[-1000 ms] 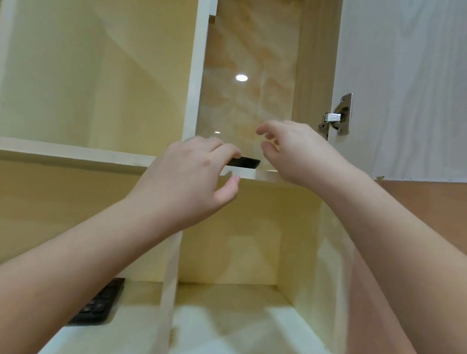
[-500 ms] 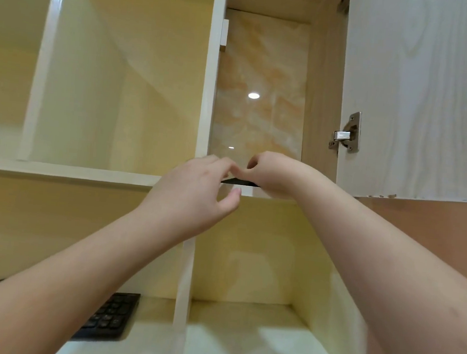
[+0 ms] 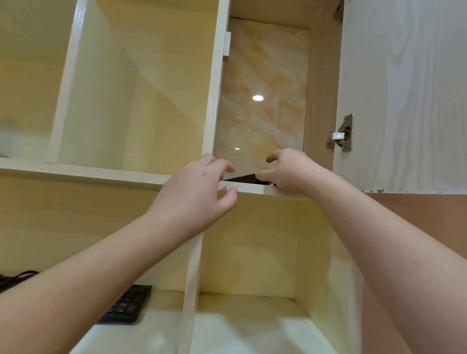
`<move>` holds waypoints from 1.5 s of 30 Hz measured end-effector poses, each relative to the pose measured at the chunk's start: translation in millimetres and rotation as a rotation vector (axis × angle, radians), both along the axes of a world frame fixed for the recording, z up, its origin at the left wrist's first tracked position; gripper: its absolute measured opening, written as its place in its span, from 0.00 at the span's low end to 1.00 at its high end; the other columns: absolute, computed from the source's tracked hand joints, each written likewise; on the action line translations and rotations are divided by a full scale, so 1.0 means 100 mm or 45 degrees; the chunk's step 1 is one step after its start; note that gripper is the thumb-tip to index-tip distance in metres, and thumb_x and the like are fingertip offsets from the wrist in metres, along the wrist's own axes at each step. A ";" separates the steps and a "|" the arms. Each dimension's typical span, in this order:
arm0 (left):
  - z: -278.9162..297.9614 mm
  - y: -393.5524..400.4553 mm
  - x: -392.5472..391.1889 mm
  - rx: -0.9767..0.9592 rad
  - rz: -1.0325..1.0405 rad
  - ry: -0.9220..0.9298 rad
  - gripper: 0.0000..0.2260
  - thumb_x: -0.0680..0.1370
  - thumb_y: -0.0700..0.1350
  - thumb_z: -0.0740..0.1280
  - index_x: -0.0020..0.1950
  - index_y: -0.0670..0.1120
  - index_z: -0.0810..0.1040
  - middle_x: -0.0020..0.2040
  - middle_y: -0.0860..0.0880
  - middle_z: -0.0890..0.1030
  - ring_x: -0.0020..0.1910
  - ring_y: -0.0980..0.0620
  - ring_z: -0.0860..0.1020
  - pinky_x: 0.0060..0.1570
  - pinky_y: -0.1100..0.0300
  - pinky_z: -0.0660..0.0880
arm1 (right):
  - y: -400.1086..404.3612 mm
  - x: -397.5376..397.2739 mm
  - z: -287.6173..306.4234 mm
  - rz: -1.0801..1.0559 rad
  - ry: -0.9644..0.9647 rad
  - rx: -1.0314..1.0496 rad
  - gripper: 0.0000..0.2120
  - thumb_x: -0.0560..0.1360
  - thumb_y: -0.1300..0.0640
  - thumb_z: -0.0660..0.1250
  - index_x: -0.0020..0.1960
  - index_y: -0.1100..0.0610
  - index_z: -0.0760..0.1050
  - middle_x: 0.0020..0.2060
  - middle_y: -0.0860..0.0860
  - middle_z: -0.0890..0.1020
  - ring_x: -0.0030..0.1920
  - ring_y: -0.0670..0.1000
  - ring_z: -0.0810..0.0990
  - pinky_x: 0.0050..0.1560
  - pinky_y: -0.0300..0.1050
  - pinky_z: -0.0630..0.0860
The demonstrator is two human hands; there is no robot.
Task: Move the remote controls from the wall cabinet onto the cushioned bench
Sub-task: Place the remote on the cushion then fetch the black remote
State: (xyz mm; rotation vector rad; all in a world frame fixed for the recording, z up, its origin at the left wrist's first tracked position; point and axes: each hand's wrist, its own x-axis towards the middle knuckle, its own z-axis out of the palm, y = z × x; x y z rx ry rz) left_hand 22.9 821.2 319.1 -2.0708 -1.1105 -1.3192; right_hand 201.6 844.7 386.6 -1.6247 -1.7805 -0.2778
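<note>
Warm, even, fairly bright light fills the cabinet [image 3: 138, 87], with a round lamp glare on the glossy marbled back panel [image 3: 258, 98] above the hands, pale patches on the bottom shelf [image 3: 268, 334] below them, soft overall focus, and wide-angle bowing of lines near the edges.

Black remote control [image 3: 243, 177], slim and flat, is sitting on the upper shelf [image 3: 242, 188] of the wall cabinet [image 3: 215, 89], one end tilting up off the shelf edge; most of it hidden.

no readable text anywhere, keyboard [image 3: 125, 306] key legends perhaps there, too blurred
</note>
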 end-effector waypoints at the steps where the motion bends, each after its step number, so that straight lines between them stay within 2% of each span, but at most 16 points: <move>1: -0.02 -0.02 0.00 -0.006 -0.001 -0.026 0.15 0.78 0.52 0.62 0.64 0.51 0.73 0.48 0.54 0.74 0.46 0.53 0.72 0.47 0.59 0.70 | -0.04 0.03 -0.02 0.003 0.001 0.020 0.25 0.74 0.48 0.66 0.69 0.54 0.69 0.58 0.54 0.77 0.46 0.54 0.79 0.36 0.43 0.73; 2: -0.03 -0.03 0.01 -0.024 -0.015 -0.056 0.14 0.78 0.52 0.63 0.63 0.52 0.74 0.44 0.54 0.74 0.43 0.53 0.72 0.45 0.59 0.69 | -0.07 0.06 -0.03 0.012 0.012 0.040 0.26 0.74 0.48 0.66 0.70 0.53 0.68 0.58 0.54 0.77 0.46 0.53 0.80 0.35 0.43 0.73; 4: -0.06 -0.05 0.04 -0.104 -0.084 -0.128 0.13 0.77 0.52 0.64 0.60 0.52 0.75 0.40 0.54 0.75 0.39 0.55 0.73 0.41 0.60 0.69 | -0.14 0.12 -0.05 0.030 0.040 0.091 0.27 0.73 0.48 0.67 0.70 0.53 0.67 0.58 0.53 0.78 0.48 0.52 0.80 0.41 0.44 0.76; 6: -0.07 -0.07 0.09 -0.193 -0.162 -0.198 0.11 0.77 0.51 0.65 0.59 0.53 0.75 0.39 0.53 0.77 0.38 0.58 0.75 0.38 0.63 0.71 | -0.25 0.18 -0.06 0.055 0.062 0.149 0.28 0.72 0.46 0.67 0.70 0.53 0.68 0.58 0.51 0.79 0.49 0.52 0.80 0.45 0.45 0.77; 8: -0.07 -0.09 0.15 -0.266 -0.219 -0.256 0.09 0.77 0.50 0.65 0.57 0.53 0.76 0.39 0.53 0.79 0.38 0.59 0.76 0.38 0.66 0.71 | -0.36 0.23 -0.08 0.083 0.071 0.202 0.27 0.72 0.46 0.68 0.68 0.53 0.68 0.55 0.50 0.80 0.45 0.50 0.81 0.44 0.44 0.77; 12: -0.05 -0.10 0.25 -0.496 -0.415 -0.504 0.08 0.76 0.47 0.65 0.54 0.51 0.78 0.41 0.49 0.82 0.38 0.52 0.81 0.37 0.57 0.79 | -0.60 0.30 -0.14 0.111 0.080 0.308 0.27 0.73 0.46 0.67 0.70 0.53 0.68 0.56 0.51 0.79 0.45 0.50 0.80 0.46 0.46 0.78; 15: -0.02 -0.14 0.34 -0.787 -0.667 -0.753 0.10 0.79 0.45 0.62 0.57 0.43 0.77 0.45 0.44 0.83 0.35 0.51 0.81 0.34 0.57 0.80 | -0.76 0.33 -0.17 0.127 0.092 0.383 0.27 0.74 0.47 0.67 0.70 0.53 0.68 0.57 0.51 0.79 0.48 0.50 0.78 0.48 0.44 0.76; 19: 0.06 -0.24 0.46 -1.138 -1.116 -1.105 0.16 0.82 0.47 0.56 0.62 0.38 0.72 0.49 0.38 0.84 0.42 0.47 0.84 0.42 0.56 0.82 | -0.95 0.37 -0.22 0.154 0.114 0.468 0.26 0.74 0.47 0.67 0.69 0.53 0.68 0.57 0.50 0.79 0.47 0.47 0.73 0.46 0.39 0.70; 22: 0.14 -0.27 0.51 -1.245 -1.348 -1.296 0.20 0.83 0.52 0.53 0.65 0.37 0.68 0.52 0.35 0.82 0.49 0.42 0.83 0.45 0.53 0.82 | -1.07 0.42 -0.27 0.181 0.143 0.479 0.26 0.74 0.46 0.68 0.69 0.52 0.68 0.58 0.49 0.78 0.49 0.45 0.72 0.48 0.36 0.68; 24: 0.18 -0.30 0.53 -1.267 -1.455 -1.375 0.22 0.83 0.53 0.52 0.66 0.36 0.66 0.53 0.34 0.82 0.51 0.40 0.83 0.48 0.52 0.80 | -1.14 0.48 -0.30 0.198 0.185 0.473 0.26 0.74 0.46 0.68 0.69 0.51 0.69 0.55 0.47 0.78 0.49 0.45 0.73 0.44 0.34 0.68; 27: 0.22 -0.33 0.56 -1.269 -1.604 -1.434 0.24 0.83 0.54 0.51 0.68 0.35 0.66 0.52 0.34 0.81 0.50 0.40 0.83 0.48 0.52 0.81 | -1.21 0.57 -0.37 0.220 0.254 0.464 0.24 0.74 0.46 0.68 0.68 0.50 0.70 0.52 0.44 0.78 0.49 0.45 0.75 0.36 0.28 0.67; 31: 0.24 -0.39 0.55 -1.261 -1.672 -1.423 0.24 0.83 0.55 0.51 0.65 0.35 0.68 0.49 0.34 0.83 0.50 0.39 0.83 0.46 0.51 0.82 | -1.32 0.67 -0.48 0.246 0.314 0.470 0.23 0.73 0.46 0.68 0.67 0.48 0.72 0.55 0.45 0.80 0.49 0.45 0.77 0.36 0.25 0.68; 38: -0.05 -0.52 0.55 -1.326 -1.583 -1.331 0.24 0.84 0.54 0.49 0.64 0.37 0.71 0.53 0.33 0.82 0.51 0.39 0.83 0.48 0.50 0.81 | -1.62 0.79 -0.81 0.360 0.333 0.424 0.20 0.73 0.46 0.68 0.64 0.40 0.69 0.47 0.39 0.81 0.48 0.39 0.77 0.42 0.23 0.69; 40: -0.18 -0.56 0.53 -1.330 -1.568 -1.328 0.23 0.84 0.53 0.49 0.65 0.37 0.71 0.54 0.33 0.82 0.51 0.39 0.83 0.47 0.50 0.81 | -1.69 0.81 -0.92 0.373 0.333 0.385 0.19 0.72 0.45 0.68 0.62 0.38 0.70 0.47 0.38 0.81 0.50 0.39 0.78 0.45 0.26 0.70; 42: -0.29 -0.60 0.51 -1.330 -1.560 -1.342 0.22 0.84 0.52 0.49 0.64 0.37 0.72 0.54 0.33 0.81 0.51 0.40 0.83 0.46 0.52 0.82 | -1.72 0.83 -1.04 0.388 0.354 0.343 0.19 0.71 0.45 0.68 0.61 0.38 0.71 0.48 0.38 0.81 0.51 0.40 0.78 0.50 0.34 0.72; 45: -0.46 -0.64 0.48 -1.328 -1.564 -1.409 0.19 0.84 0.49 0.51 0.61 0.37 0.72 0.51 0.33 0.82 0.48 0.40 0.84 0.40 0.55 0.83 | -1.77 0.85 -1.21 0.419 0.379 0.280 0.19 0.71 0.44 0.69 0.61 0.38 0.72 0.48 0.38 0.82 0.52 0.41 0.79 0.55 0.41 0.73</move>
